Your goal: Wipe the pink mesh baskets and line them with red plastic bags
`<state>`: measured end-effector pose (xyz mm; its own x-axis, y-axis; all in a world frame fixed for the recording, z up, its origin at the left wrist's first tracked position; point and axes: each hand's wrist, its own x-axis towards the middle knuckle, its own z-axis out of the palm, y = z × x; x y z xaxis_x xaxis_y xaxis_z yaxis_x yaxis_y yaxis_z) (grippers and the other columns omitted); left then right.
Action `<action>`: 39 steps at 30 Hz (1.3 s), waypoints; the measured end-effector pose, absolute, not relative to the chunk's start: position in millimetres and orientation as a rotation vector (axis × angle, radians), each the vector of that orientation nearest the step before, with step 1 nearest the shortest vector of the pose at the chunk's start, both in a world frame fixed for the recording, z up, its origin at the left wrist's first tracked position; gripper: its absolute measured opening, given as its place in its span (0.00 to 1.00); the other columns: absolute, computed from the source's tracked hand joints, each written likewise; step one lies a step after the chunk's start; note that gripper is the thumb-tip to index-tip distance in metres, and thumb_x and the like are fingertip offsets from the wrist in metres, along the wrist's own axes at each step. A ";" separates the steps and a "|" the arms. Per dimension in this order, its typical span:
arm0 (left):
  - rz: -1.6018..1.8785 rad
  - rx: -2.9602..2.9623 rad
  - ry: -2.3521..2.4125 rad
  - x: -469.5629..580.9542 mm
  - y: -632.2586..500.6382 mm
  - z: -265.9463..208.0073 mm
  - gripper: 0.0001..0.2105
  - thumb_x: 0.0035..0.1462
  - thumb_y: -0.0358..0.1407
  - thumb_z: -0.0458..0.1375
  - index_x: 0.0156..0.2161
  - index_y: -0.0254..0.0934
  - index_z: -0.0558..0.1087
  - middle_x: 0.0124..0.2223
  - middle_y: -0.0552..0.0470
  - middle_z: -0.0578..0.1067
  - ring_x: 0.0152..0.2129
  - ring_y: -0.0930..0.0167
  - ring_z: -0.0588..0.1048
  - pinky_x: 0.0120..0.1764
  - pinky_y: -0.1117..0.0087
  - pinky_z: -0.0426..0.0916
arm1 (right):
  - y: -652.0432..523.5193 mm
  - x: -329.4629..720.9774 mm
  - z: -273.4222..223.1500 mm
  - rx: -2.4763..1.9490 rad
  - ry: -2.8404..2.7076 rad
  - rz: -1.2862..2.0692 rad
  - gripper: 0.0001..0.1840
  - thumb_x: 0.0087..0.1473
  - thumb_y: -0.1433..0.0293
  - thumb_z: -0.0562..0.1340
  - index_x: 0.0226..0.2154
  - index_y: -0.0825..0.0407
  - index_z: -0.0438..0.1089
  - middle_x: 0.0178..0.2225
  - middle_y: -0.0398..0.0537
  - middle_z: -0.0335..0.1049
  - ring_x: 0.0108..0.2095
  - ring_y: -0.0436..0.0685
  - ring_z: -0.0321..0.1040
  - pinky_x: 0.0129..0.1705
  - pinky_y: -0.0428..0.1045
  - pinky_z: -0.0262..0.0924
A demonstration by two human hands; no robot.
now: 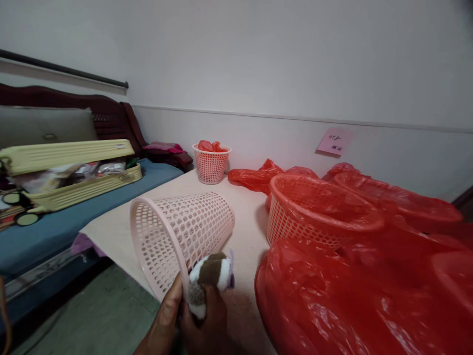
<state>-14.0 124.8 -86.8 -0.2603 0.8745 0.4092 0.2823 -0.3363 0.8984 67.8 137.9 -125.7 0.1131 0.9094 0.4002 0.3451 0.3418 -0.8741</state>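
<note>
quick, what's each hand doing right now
Left hand: closed, holding the tipped basket by its rim.
Right hand: closed, holding the fuzzy bundle.

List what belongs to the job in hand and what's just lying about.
Job in hand:
- pale pink basket, on its side
- brown-and-white fuzzy item, in the right hand

Apparently just lying about:
- open yellow suitcase
- blue bed cover

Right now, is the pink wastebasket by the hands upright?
No, the pink wastebasket is tipped on its side, open end facing left.
</note>
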 end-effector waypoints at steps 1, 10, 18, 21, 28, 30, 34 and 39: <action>1.585 1.507 1.295 -15.8 125.4 -84.4 0.34 0.65 0.54 0.29 0.67 0.44 0.59 0.67 0.49 0.65 0.64 0.58 0.61 0.63 0.50 0.59 | 140.4 69.6 -121.3 -1.200 -1.440 0.647 0.22 0.43 0.69 0.67 0.45 0.46 0.74 0.38 0.51 0.78 0.37 0.64 0.76 0.39 0.54 0.74; 1.082 2.022 1.498 -38.9 133.8 -105.2 0.34 0.54 0.30 0.58 0.66 0.51 0.59 0.65 0.48 0.67 0.62 0.61 0.66 0.63 0.53 0.59 | 171.7 112.7 -62.3 -0.911 -1.186 1.144 0.07 0.52 0.65 0.63 0.35 0.49 0.67 0.24 0.40 0.70 0.24 0.52 0.68 0.25 0.45 0.67; 1.155 2.164 1.486 -29.7 143.6 -90.1 0.17 0.63 0.35 0.51 0.55 0.45 0.73 0.51 0.44 0.79 0.46 0.63 0.78 0.47 0.64 0.74 | 161.7 106.7 -67.1 -0.812 -1.266 1.174 0.16 0.54 0.63 0.64 0.44 0.51 0.68 0.34 0.46 0.75 0.33 0.56 0.74 0.33 0.47 0.71; 1.231 2.189 1.430 -28.0 140.9 -81.0 0.14 0.63 0.37 0.51 0.46 0.44 0.78 0.44 0.45 0.81 0.39 0.64 0.80 0.42 0.65 0.76 | 166.1 104.1 -79.2 -0.767 -1.316 1.033 0.17 0.55 0.67 0.61 0.48 0.49 0.69 0.38 0.47 0.76 0.35 0.55 0.74 0.37 0.48 0.71; 1.513 2.169 1.616 -32.7 132.5 -81.8 0.16 0.61 0.35 0.55 0.52 0.44 0.76 0.45 0.50 0.82 0.41 0.65 0.82 0.44 0.69 0.76 | 210.5 117.5 -106.3 -1.049 -1.382 0.666 0.26 0.50 0.70 0.57 0.53 0.51 0.70 0.43 0.51 0.76 0.42 0.60 0.74 0.43 0.51 0.69; 1.640 2.049 1.731 -35.1 128.3 -82.6 0.13 0.60 0.37 0.56 0.46 0.42 0.80 0.42 0.50 0.83 0.36 0.66 0.82 0.39 0.72 0.77 | 229.4 125.8 -111.1 -1.161 -1.335 0.633 0.26 0.50 0.69 0.57 0.52 0.52 0.71 0.41 0.51 0.77 0.41 0.60 0.74 0.43 0.51 0.69; 1.827 1.773 1.858 -43.4 119.4 -88.6 0.11 0.57 0.41 0.60 0.39 0.40 0.82 0.37 0.49 0.84 0.33 0.64 0.83 0.36 0.72 0.77 | 259.7 138.2 -120.7 -1.373 -1.217 0.598 0.26 0.49 0.66 0.57 0.51 0.52 0.72 0.36 0.49 0.77 0.34 0.60 0.75 0.38 0.52 0.69; 1.909 1.308 1.871 -45.3 118.3 -92.6 0.13 0.53 0.46 0.63 0.36 0.38 0.82 0.36 0.49 0.83 0.36 0.63 0.82 0.39 0.70 0.77 | 235.3 114.4 -126.7 -1.232 -1.286 0.652 0.27 0.51 0.68 0.58 0.54 0.52 0.69 0.37 0.49 0.78 0.35 0.58 0.76 0.37 0.50 0.70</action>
<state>-45.3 118.3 -92.6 -0.6024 0.6551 0.4560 0.4428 -0.2011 0.8738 114.4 235.3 -126.7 0.2372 0.9072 0.3475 0.2556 0.2868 -0.9233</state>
